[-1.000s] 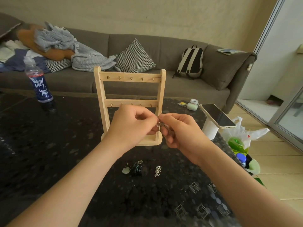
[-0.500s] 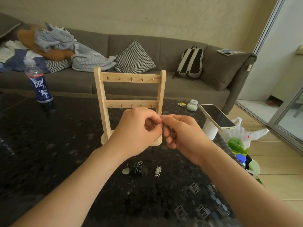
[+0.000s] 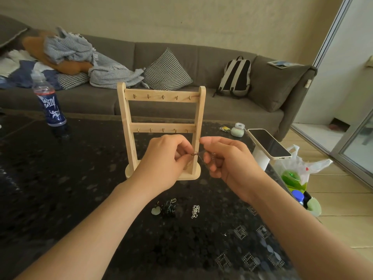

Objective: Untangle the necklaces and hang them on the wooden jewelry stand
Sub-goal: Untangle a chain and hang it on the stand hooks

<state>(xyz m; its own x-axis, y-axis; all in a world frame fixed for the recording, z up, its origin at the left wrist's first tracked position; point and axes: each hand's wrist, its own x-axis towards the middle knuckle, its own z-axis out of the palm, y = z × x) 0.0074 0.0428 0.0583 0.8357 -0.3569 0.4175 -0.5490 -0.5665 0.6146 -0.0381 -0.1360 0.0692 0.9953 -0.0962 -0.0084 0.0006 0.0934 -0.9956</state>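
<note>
Single wide view from the head, facing forward and down, close above the dark table (image 3: pixel 60 178), grey sofa (image 3: pixel 222 110) farther behind, near the top

The left grip (image 3: pixel 167 160) and right grip (image 3: pixel 228 161) are drawing slightly apart, no longer touching, and a thin necklace (image 3: pixel 197 154) is now showing stretched between their fingertips.
</note>
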